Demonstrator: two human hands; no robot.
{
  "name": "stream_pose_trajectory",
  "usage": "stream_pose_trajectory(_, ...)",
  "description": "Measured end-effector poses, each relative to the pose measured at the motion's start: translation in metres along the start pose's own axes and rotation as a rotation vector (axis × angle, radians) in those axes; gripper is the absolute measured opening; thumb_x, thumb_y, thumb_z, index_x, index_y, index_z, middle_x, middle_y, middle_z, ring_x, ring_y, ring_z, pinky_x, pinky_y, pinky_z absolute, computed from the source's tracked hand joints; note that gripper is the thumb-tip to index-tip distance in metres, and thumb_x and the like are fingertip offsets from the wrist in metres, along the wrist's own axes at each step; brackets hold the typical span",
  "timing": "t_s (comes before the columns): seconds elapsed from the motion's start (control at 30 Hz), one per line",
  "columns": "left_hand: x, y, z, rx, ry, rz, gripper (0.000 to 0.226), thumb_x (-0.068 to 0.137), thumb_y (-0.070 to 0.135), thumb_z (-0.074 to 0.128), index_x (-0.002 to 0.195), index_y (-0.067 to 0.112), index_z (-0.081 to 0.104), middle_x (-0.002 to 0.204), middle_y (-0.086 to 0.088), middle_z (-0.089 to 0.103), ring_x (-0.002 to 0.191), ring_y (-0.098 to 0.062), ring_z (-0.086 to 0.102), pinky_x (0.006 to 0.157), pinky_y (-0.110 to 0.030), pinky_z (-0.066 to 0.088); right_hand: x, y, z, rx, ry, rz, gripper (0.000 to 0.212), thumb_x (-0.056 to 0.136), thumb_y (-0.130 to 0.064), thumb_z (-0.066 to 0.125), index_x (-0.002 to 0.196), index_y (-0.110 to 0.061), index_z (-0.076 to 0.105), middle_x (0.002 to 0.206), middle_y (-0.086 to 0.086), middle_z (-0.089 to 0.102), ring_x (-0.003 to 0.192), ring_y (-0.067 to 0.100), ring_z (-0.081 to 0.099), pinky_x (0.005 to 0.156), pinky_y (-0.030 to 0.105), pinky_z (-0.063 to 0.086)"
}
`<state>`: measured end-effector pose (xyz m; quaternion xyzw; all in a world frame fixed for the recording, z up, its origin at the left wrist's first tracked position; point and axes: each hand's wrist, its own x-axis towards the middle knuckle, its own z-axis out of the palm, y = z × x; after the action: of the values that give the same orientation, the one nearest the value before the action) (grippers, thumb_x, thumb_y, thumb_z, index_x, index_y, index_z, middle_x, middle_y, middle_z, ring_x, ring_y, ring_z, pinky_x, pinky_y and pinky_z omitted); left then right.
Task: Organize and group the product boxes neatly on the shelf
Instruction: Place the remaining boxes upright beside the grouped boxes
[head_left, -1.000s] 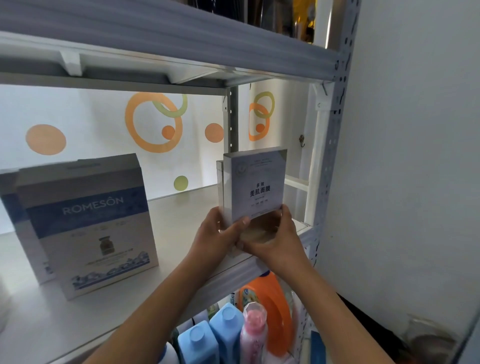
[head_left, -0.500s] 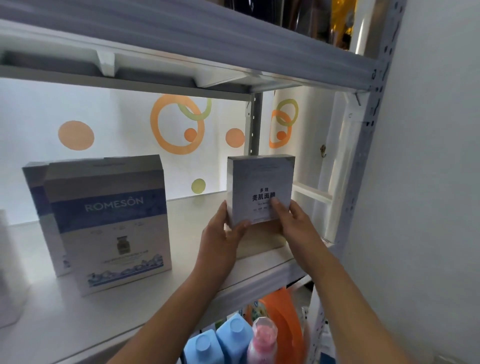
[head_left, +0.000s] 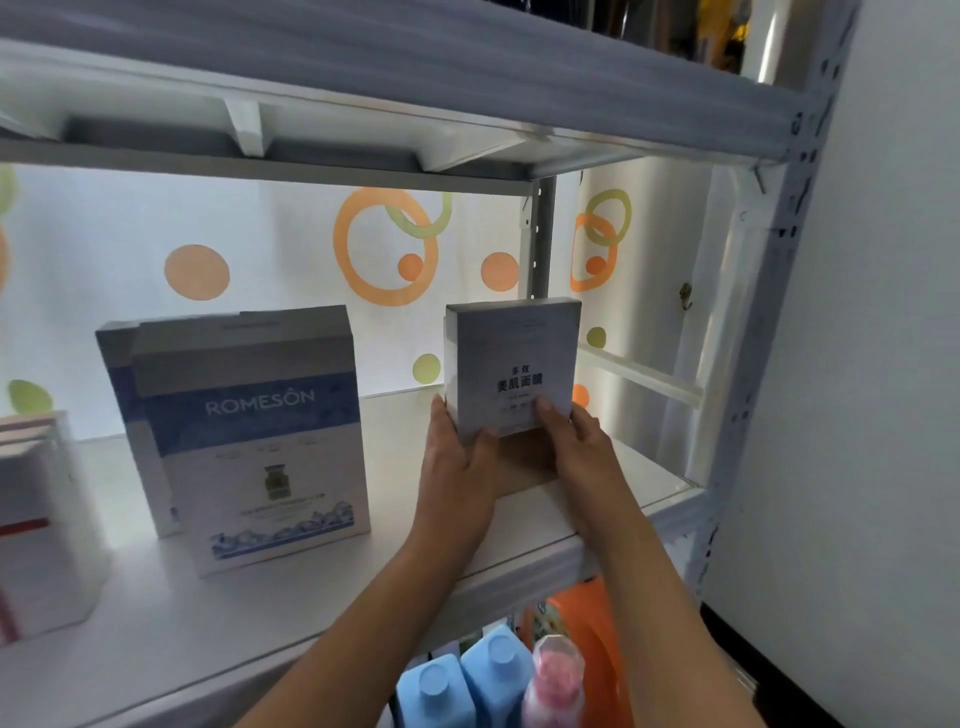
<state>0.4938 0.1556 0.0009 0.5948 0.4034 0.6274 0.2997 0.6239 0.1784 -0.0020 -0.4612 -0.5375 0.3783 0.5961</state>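
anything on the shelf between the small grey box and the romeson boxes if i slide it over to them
Nothing visible: bare shelf lies between the small grey box, held by both hands, and the ROMESON boxes on its left.

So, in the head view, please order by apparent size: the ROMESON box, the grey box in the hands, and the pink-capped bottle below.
1. ROMESON box, largest.
2. Grey box, held by the left hand and right hand.
3. Pink-capped bottle, smallest; it is partly cut off, so its full size is unsure.
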Motion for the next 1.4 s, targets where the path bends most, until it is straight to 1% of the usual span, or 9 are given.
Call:
stream_pose_trajectory(0.17,-0.002,-0.002,0.0,0.039,0.008,-0.024,0.036,0.103,0.024,0.039,0.139,0.021,0.036,0.129,0.004,0.05,0.109,-0.009,0.05,0.075,0.0,0.045,-0.003,-0.002,0.001,-0.011,0.075,-0.04,0.037,0.092,-0.049,0.057,0.124,-0.029,0.06,0.111,-0.011,0.069,0.092,-0.003,0.063,0.066,0.01,0.049)
stream_pose_trajectory(0.3,0.0,-0.007,0.0,0.055,-0.001,-0.042,0.044,0.102,0.027,0.041,0.145,0.02,0.03,0.137,0.0,0.047,0.122,-0.016,0.047,0.099,-0.025,0.046,-0.005,-0.002,0.001,-0.03,0.094,-0.029,0.041,0.092,-0.051,0.056,0.124,-0.026,0.058,0.111,-0.01,0.067,0.096,0.0,0.061,0.068,0.013,0.046)
stream_pose_trajectory(0.43,0.0,-0.007,0.001,0.061,-0.001,-0.011,0.047,0.101,0.025,0.043,0.145,0.021,0.028,0.137,0.001,0.045,0.121,-0.016,0.047,0.094,-0.022,0.048,-0.005,-0.003,0.001,-0.028,0.099,-0.023,0.046,0.09,-0.055,0.054,0.124,-0.025,0.057,0.112,-0.008,0.067,0.099,0.005,0.062,0.072,0.016,0.049)
stream_pose_trajectory(0.53,0.001,-0.008,0.002,0.051,-0.005,0.004,0.053,0.096,0.033,0.044,0.146,0.022,0.027,0.138,0.001,0.044,0.122,-0.017,0.047,0.098,-0.032,0.049,-0.008,-0.005,0.001,-0.031,0.096,-0.022,0.045,0.091,-0.056,0.052,0.123,-0.025,0.057,0.111,-0.008,0.067,0.098,0.004,0.062,0.07,0.015,0.049)
stream_pose_trajectory(0.67,0.001,-0.008,0.001,0.034,0.002,-0.003,0.051,0.092,0.035,0.042,0.14,0.022,0.032,0.132,0.002,0.048,0.114,-0.016,0.05,0.074,-0.011,0.051,-0.01,-0.004,0.002,-0.034,0.12,-0.025,0.044,0.092,-0.056,0.051,0.12,-0.023,0.06,0.108,-0.006,0.069,0.098,0.007,0.064,0.074,0.019,0.051)
stream_pose_trajectory(0.73,0.001,-0.008,0.001,0.046,0.006,0.004,0.051,0.095,0.035,0.042,0.142,0.021,0.031,0.134,0.002,0.047,0.116,-0.016,0.049,0.078,-0.01,0.051,-0.009,-0.003,0.001,-0.033,0.138,-0.02,0.044,0.092,-0.057,0.051,0.117,-0.022,0.062,0.107,-0.005,0.07,0.097,0.008,0.065,0.079,0.024,0.053)
stream_pose_trajectory(0.87,-0.001,-0.005,0.001,0.06,0.0,0.001,0.069,0.083,0.045,0.038,0.146,0.02,0.027,0.14,0.0,0.044,0.123,-0.019,0.047,0.098,-0.031,0.049,-0.01,-0.006,0.002,-0.023,0.145,-0.001,0.047,0.093,-0.058,0.048,0.118,-0.02,0.061,0.107,-0.004,0.07,0.098,0.01,0.065,0.074,0.02,0.05)
stream_pose_trajectory(1.3,-0.002,-0.002,0.0,0.061,-0.002,-0.015,0.053,0.091,0.039,0.04,0.141,0.021,0.032,0.132,0.001,0.047,0.113,-0.014,0.05,0.072,-0.006,0.049,-0.011,-0.01,0.003,-0.011,0.156,0.013,0.049,0.093,-0.059,0.047,0.116,-0.017,0.058,0.104,-0.002,0.069,0.094,0.009,0.064,0.067,0.016,0.047)
stream_pose_trajectory(1.4,-0.003,-0.001,0.001,0.044,-0.006,-0.017,0.058,0.086,0.044,0.038,0.139,0.023,0.032,0.132,0.003,0.048,0.114,-0.016,0.05,0.075,-0.009,0.049,-0.011,-0.009,0.003,-0.008,0.157,0.018,0.051,0.092,-0.061,0.045,0.116,-0.018,0.058,0.104,-0.002,0.068,0.096,0.01,0.064,0.068,0.017,0.047)
